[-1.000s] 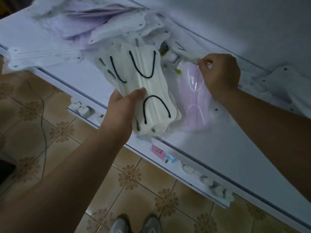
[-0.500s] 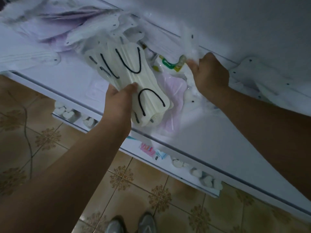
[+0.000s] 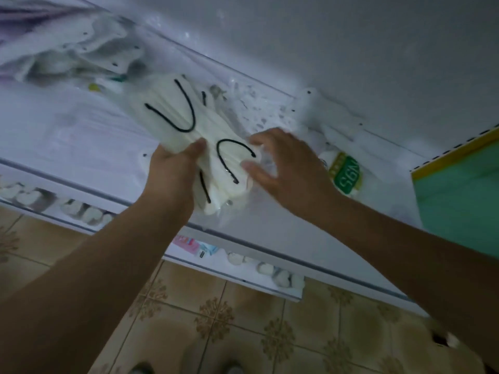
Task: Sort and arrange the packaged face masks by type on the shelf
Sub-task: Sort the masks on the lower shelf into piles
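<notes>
Thumb and fingers of the left hand [image 3: 172, 171] form a grip clamped on a bundle of cream masks [image 3: 189, 136] with black ear loops, the thumb pressed on top near the bundle's middle and the fingers hidden beneath it. The bundle sits in clear wrapping and is held slightly above the white shelf [image 3: 81, 136], tilted so one end points up-left and the other down-right. The right hand [image 3: 286, 163] is at the bundle's lower right end with its fingers spread and loosely bent; the fingertips [image 3: 247, 166] touch or nearly touch the clear wrapping there, and motion blur makes it impossible to say whether they pinch it.

Just right of the right hand lies a white packet with a green N95 label [image 3: 345, 176], resting on the shelf. Beyond it, at the frame's right edge, is a teal box with a yellow border [image 3: 459, 190]. Behind the bundle, loose white masks in clear packets [image 3: 81, 49] are heaped along the back of the shelf toward the upper left, blurred. A lower shelf [image 3: 243, 268] under the front rail holds small white items and a pink packet [image 3: 186, 244]. Below is a patterned tile floor [image 3: 243, 319], with the person's shoes [image 3: 232, 369] at the bottom edge.
</notes>
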Demonstrator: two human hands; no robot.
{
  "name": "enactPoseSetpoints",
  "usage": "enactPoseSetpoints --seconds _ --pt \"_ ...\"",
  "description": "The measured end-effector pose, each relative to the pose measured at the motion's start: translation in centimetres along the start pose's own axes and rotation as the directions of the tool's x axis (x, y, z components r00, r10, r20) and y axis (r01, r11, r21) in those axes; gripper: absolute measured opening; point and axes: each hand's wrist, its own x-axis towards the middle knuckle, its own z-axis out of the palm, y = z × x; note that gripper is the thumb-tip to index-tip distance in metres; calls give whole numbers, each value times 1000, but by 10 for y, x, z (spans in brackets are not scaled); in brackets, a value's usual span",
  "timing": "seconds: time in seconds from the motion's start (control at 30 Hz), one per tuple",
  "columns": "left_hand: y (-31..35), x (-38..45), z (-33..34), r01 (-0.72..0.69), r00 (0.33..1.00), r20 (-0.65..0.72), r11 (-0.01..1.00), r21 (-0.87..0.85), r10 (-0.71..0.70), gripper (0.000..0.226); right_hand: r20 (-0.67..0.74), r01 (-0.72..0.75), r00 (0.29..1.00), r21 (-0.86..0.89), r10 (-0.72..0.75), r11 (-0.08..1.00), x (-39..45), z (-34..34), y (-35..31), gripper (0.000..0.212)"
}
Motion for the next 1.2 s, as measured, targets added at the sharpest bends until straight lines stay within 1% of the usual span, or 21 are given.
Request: enactPoseSetpoints --seconds 0.07,0.13,0.2,0.23,0.3,0.37,0.43,0.5,0.57,0.67,0.73,0.77,0.87,0.93,1.0,1.03,1.07,1.1,1.13,1.17,1.2 --pt "-7 -2 6 33 999 -15 999 -7 -33 33 -172 -175 976 -263 132 949 -5 -15 58 54" --pt "-13 -9 14 48 999 -9 999 -16 -48 30 -149 -382 924 -400 352 833 -3 -33 114 88" --pt "-23 -19 25 52 999 -14 998 -30 -52 31 -82 -496 857 -392 508 774 2 -44 161 109" --pt "-28 -24 31 53 998 -16 998 -28 -53 31 -51 -535 830 -355 556 767 4 -48 180 108" --pt "-39 -36 44 60 998 -22 998 -14 -60 33 29 -580 795 -253 605 774 7 -48 204 92" --pt "-50 -46 53 68 997 -21 998 -4 -68 34 42 -551 817 -238 575 800 5 -43 212 84" --pt "-60 -54 58 79 997 -27 997 -7 -79 34 12 -498 856 -250 518 830 4 -38 210 94" --pt "-67 -60 61 83 996 -37 997 -5 -83 33 55 -468 871 -215 489 857 4 -32 207 100" --pt "-74 -63 62 69 996 -52 998 12 -69 33 76 -449 879 -204 472 870 4 -26 212 87" --pt "-81 -67 66 49 996 -70 998 32 -46 37 -21 -480 875 -152 483 864 -3 -18 222 52" --pt "-85 -69 69 46 994 -98 998 43 -41 38 -127 -442 897 -206 424 873 -11 -20 219 28" --pt "-86 -71 72 33 994 -108 998 61 -26 38 -191 -415 907 -262 374 872 -14 -26 213 23" --pt "-90 -78 83 -26 994 -100 997 71 33 30 -329 -317 922 -343 203 884 -17 -49 186 28" --pt "-92 -84 95 -60 998 -2 998 11 60 36 -334 -191 935 -188 121 963 -19 -63 154 31" --pt "-93 -87 109 -75 978 196 997 -10 76 50 -182 -80 977 168 111 983 -22 -69 117 34" --pt "-95 -89 116 -93 957 280 995 31 81 55 -11 -144 987 378 159 915 -23 -68 101 34" --pt "-97 -89 120 -108 949 306 990 94 74 58 199 -286 957 550 210 784 -23 -67 91 35" --pt "-100 -87 123 -111 959 276 982 152 66 58 366 -436 897 635 248 638 -22 -66 91 41" --pt "-103 -84 123 -96 979 195 977 193 58 55 412 -494 868 660 276 566 -21 -63 101 45" --pt "-106 -81 121 -60 994 101 976 212 39 51 337 -458 889 658 311 598 -20 -59 118 43" --pt "-109 -78 117 -18 1000 27 979 201 13 46 170 -357 933 561 318 747 -17 -56 140 36"
